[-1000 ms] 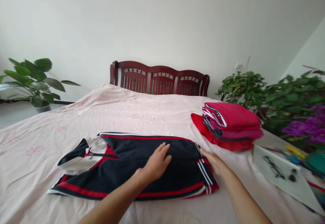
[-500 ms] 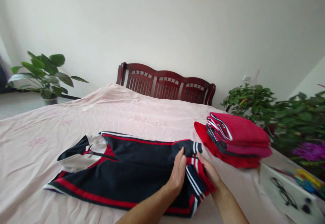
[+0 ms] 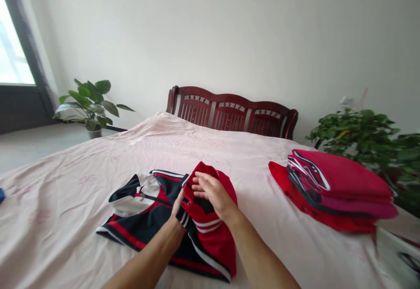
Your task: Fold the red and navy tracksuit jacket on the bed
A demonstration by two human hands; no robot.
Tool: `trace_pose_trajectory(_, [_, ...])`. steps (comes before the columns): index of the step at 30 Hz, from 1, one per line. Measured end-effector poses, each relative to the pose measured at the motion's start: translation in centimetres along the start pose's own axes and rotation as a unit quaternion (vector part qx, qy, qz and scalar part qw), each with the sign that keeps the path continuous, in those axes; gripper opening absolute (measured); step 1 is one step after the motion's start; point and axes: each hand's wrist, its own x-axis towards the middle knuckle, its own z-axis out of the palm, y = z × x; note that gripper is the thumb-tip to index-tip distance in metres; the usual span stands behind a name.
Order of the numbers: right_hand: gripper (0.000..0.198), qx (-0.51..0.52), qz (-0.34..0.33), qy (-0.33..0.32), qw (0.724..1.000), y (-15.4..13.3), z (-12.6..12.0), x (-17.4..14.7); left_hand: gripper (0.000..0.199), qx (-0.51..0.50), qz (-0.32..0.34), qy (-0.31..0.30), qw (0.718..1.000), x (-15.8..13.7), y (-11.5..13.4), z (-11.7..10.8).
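The jacket (image 3: 154, 219) is spread on the bed (image 3: 65, 193), its right end now folded over so the red lining shows. That flap is gripped by the right hand (image 3: 213, 195), fingers closed on its edge. The left hand (image 3: 179, 206) is pressed against the fold, mostly hidden by the cloth, so its grip cannot be told. Half a second ago the flap was only just being lifted.

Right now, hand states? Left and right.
Left hand: closed on the jacket, mostly hidden under the fold.
Right hand: gripping the jacket's folded-over red end.
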Motion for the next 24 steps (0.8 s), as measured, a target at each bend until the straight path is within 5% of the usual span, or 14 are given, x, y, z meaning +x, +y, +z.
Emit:
trace_pose_trajectory(3, [0.040, -0.051, -0.132, 0.056, 0.988, 0.4, -0.7, 0.0, 0.040, 0.147, -0.055, 0.044, 0.987, -2.1, 4.0, -1.2])
trace_pose_trajectory(5, [0.041, -0.073, -0.163, 0.151, 0.972, 1.2, -2.9, -0.5, 0.046, 0.293, -0.083, 0.100, 0.947, -3.5, 6.0, -1.3])
trace_pose_trajectory(8, [0.043, -0.187, -0.161, 0.241, 0.939, 3.1, -6.6, -1.6, 0.048, 0.494, 0.007, 0.161, 0.854, -5.0, 7.4, -0.7])
trace_pose_trajectory(11, [0.048, -0.334, -0.145, 0.232, 0.902, 5.4, -8.1, -2.7, 0.050, 0.664, 0.116, 0.094, 0.732, -5.6, 6.6, 0.8])
trace_pose_trajectory(14, [0.057, -0.402, -0.130, 0.183, 0.888, 7.4, -7.2, -3.1, 0.059, 0.780, 0.104, 0.022, 0.617, -5.2, 4.6, 2.8])
trace_pose_trajectory(17, [0.063, -0.403, -0.111, 0.144, 0.897, 8.4, -6.0, -3.0, 0.070, 0.843, 0.059, 0.005, 0.535, -4.4, 2.7, 4.3])
trace_pose_trajectory(22, [0.064, -0.441, -0.132, 0.122, 0.879, 7.9, -5.5, -3.5, 0.054, 0.840, 0.139, -0.016, 0.525, -4.5, 3.0, 3.5])
trace_pose_trajectory(24, [0.060, -0.508, -0.126, 0.079, 0.848, 7.7, -5.3, -4.0, 0.047, 0.860, 0.146, -0.009, 0.488, -5.2, 4.0, 2.3])
